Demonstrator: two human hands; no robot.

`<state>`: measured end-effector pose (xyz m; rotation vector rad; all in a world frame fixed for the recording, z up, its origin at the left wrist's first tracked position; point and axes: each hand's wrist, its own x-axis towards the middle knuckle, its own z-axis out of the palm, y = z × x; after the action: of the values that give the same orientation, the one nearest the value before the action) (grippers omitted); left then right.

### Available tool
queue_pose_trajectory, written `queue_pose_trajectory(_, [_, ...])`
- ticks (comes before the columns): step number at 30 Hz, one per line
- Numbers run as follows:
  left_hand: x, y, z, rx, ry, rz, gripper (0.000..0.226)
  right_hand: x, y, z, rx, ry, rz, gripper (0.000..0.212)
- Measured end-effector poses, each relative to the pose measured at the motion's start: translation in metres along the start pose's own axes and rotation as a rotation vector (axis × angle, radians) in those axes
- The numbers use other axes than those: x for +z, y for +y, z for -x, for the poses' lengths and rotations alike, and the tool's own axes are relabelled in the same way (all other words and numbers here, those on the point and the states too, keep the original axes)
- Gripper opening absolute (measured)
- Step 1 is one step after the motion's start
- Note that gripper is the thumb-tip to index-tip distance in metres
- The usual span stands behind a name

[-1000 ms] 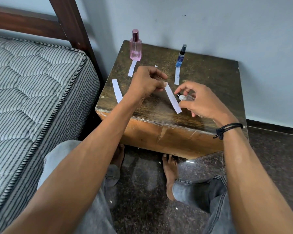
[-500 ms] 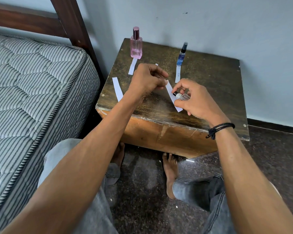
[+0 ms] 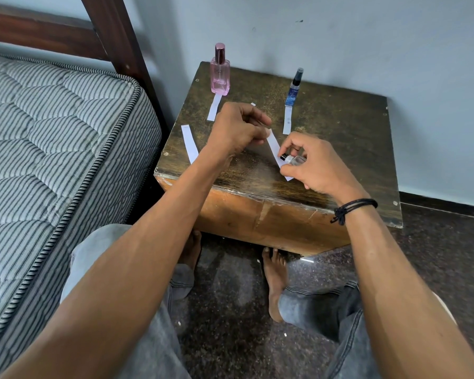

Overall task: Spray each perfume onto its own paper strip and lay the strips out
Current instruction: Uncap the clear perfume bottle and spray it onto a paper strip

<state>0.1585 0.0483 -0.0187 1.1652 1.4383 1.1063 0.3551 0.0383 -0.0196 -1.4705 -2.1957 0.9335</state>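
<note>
The small clear bottle (image 3: 293, 160) has been brought in from the right over the last second. Its nozzle is now set right against the lower half of the held strip (image 3: 272, 143), where a gap was seen a moment ago. The bottle is grasped by the right hand (image 3: 318, 168), fingers curled round it. The strip's upper end is pinched by the left hand (image 3: 237, 129) and slanted over the table (image 3: 340, 127). No mist can be made out, so a press of the pump cannot be confirmed. Two pairings are judged finished: the pink bottle (image 3: 219, 75) with the first laid strip (image 3: 214, 106), and the blue bottle (image 3: 294, 88) with the second laid strip (image 3: 287, 120). A spare strip (image 3: 190, 143) is left near the left edge.
</note>
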Motion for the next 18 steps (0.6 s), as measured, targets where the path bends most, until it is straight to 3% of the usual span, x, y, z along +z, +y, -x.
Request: queue_pose_trajectory(18, [-0.002, -0.001, -0.002, 0.012, 0.010, 0.004, 0.015, -0.005, -0.004, 0.002, 0.042, -0.062, -0.014, 0.036])
